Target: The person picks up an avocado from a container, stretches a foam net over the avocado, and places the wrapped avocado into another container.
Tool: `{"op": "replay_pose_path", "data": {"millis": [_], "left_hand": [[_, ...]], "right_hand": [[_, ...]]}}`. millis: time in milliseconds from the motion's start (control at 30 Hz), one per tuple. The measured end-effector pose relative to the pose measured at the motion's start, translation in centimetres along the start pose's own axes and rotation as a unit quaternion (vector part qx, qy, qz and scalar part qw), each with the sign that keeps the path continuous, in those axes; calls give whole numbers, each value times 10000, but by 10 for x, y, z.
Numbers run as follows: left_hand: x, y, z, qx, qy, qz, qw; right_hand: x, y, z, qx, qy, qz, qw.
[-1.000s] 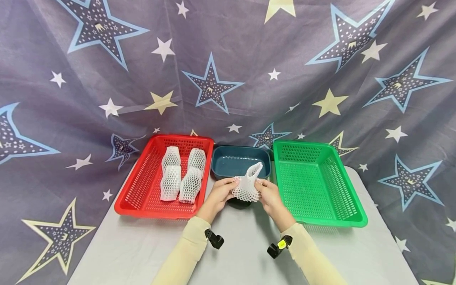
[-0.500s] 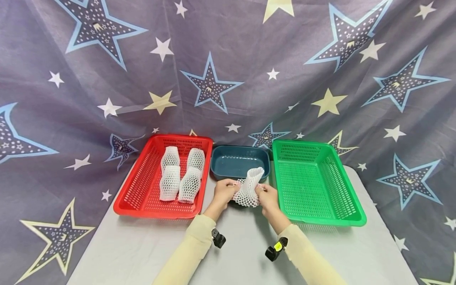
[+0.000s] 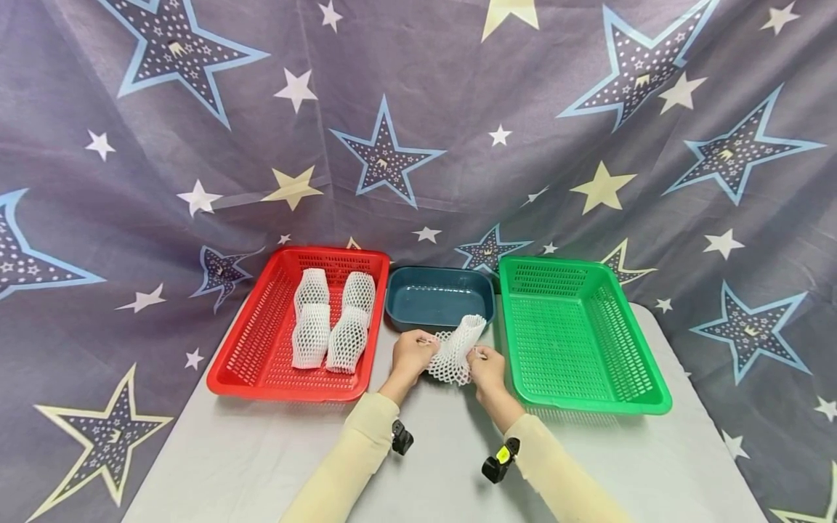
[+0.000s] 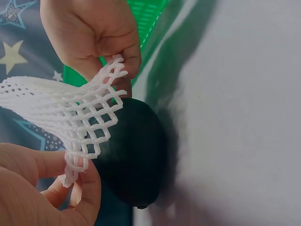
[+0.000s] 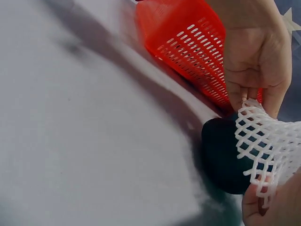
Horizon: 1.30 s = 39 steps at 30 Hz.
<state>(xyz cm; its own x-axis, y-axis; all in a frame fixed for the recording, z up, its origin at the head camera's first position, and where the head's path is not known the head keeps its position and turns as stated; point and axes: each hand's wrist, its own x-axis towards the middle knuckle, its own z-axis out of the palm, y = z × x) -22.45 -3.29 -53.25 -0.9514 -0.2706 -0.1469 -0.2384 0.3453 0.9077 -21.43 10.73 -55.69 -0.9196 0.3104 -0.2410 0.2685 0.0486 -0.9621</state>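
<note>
Between my hands a white foam fruit net is stretched at its lower mouth, its narrow end tilting up and right. My left hand pinches the left edge of that mouth; my right hand pinches the right edge. Under the opening, a dark, egg-shaped, avocado-like fruit with a small nub at one end sits on the table. The net covers part of the fruit in both wrist views. From the head view it is mostly hidden behind the net and hands.
A red basket at left holds several white foam nets, bulging as if filled. Behind my hands stands a dark blue tub. At right is a green basket. A star-patterned cloth hangs behind the grey-white table.
Both hands have come down slightly with the net. Its mouth has been pulled wider and lowered over the dark fruit, and its narrow end leans further right.
</note>
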Motion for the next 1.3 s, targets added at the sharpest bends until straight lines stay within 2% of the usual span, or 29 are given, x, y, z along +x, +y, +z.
{"op": "replay_pose_path", "data": {"millis": [300,600,867,1233,1300], "left_hand": [[1,-6,0,-183,88,-191,9996],[1,-11,0,-96,114,-298,9994],[3,-17,-1,26,302,-394,9988],[1,-25,-3,-29,464,-550,9974],[2,-26,-3,-54,486,-571,9972]], "right_hand": [[-1,7,1,141,-179,260,9994],[-2,14,3,140,-304,570,9978],[-6,12,5,314,-444,738,9958],[-9,11,9,524,-469,746,9947],[-11,12,8,618,-535,623,9947]]}}
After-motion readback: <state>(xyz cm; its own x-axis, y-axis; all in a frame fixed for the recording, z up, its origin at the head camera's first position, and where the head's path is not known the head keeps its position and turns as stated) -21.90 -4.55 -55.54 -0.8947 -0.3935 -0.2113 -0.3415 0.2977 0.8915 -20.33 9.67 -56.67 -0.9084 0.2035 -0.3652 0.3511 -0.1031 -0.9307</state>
